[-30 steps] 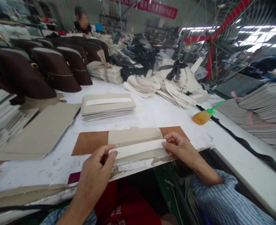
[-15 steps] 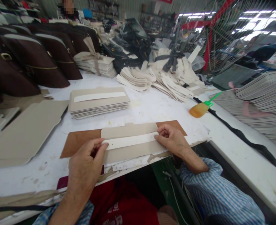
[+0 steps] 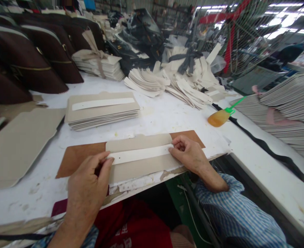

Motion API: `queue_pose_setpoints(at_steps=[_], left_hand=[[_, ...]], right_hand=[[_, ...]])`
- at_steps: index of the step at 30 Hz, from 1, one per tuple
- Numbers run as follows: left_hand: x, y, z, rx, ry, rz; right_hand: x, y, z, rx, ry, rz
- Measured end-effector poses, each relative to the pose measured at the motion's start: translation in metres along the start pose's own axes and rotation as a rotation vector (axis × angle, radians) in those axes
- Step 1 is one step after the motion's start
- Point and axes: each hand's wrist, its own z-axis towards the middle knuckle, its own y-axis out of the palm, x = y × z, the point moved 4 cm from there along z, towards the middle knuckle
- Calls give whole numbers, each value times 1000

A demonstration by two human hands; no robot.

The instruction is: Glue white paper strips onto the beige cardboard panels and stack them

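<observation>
A white strip (image 3: 141,154) lies lengthwise on a beige cardboard piece (image 3: 141,167), which rests on a brown board (image 3: 74,159) at the near edge of the white table (image 3: 164,119). My left hand (image 3: 86,187) pinches the strip's left end with thumb and fingers closed on it. The strip's right end is held the same way by my right hand (image 3: 189,153). The strip sits flat along the middle of the beige piece.
A stack of beige pieces with a white strip on top (image 3: 101,109) lies behind. An amber glue bottle with a green nozzle (image 3: 220,117) lies to the right. Grey board stacks (image 3: 291,113), dark brown bags (image 3: 43,51), fanned white pieces (image 3: 167,86) and a large beige sheet (image 3: 18,144) surround the spot.
Both hands carried the white strip up from the beige piece's lower edge to its middle. The camera tilted down and right, so everything drifted left in view.
</observation>
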Motion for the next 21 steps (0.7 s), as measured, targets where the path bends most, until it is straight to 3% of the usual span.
queue_pose_setpoints(at_steps=[13,21], left_hand=[[0,1,0,15,47,60],[3,1,-1,28,78,70]], right_hand=[[-1,2,-2,8,-1,-77],[-3,5,-2,-6,-91,-212]])
